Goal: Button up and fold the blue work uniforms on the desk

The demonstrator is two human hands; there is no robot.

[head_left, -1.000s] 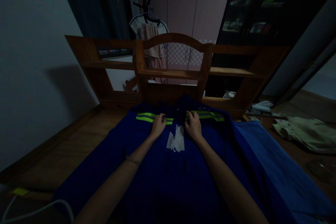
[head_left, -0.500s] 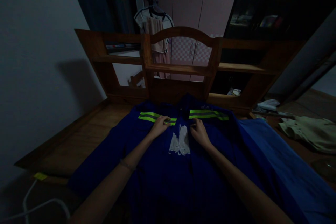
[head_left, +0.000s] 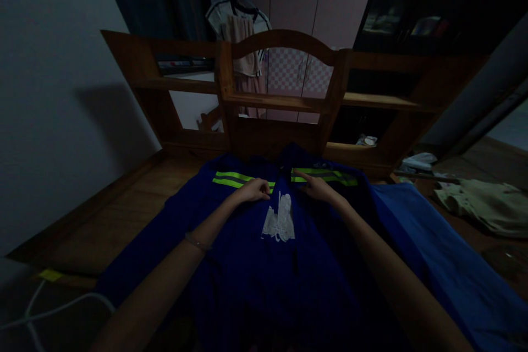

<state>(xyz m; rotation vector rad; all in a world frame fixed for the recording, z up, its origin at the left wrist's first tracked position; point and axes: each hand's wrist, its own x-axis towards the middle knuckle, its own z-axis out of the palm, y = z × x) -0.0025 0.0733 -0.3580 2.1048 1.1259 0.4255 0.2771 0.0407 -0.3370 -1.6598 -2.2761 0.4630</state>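
A dark blue jacket (head_left: 256, 275) with yellow-green reflective stripes lies spread out, collar toward the headboard. On its left chest, my left hand (head_left: 256, 190) is closed, its curled fingertips on the cloth at the inner end of the stripe (head_left: 231, 179). My right hand (head_left: 317, 187) rests over the other chest stripe (head_left: 330, 176). Its index finger is stretched out along that stripe, and the other fingers are bent toward the front edge. Between and below the hands sits a pale grey-white printed patch (head_left: 279, 220). Dim light hides the fingertips' exact contact.
Behind the jacket stands a wooden headboard (head_left: 272, 102) with open shelves. Bare boards (head_left: 136, 192) show at the left, beside a white cable (head_left: 70, 302). Blue cloth (head_left: 429, 242) lies at the right, with a pale garment (head_left: 487, 203) beyond it. Clothes (head_left: 241, 38) hang behind the headboard.
My right hand has moved up onto the stripe, and its index finger has straightened. The left hand has turned slightly, its fingers curling down. The view has shifted a little.
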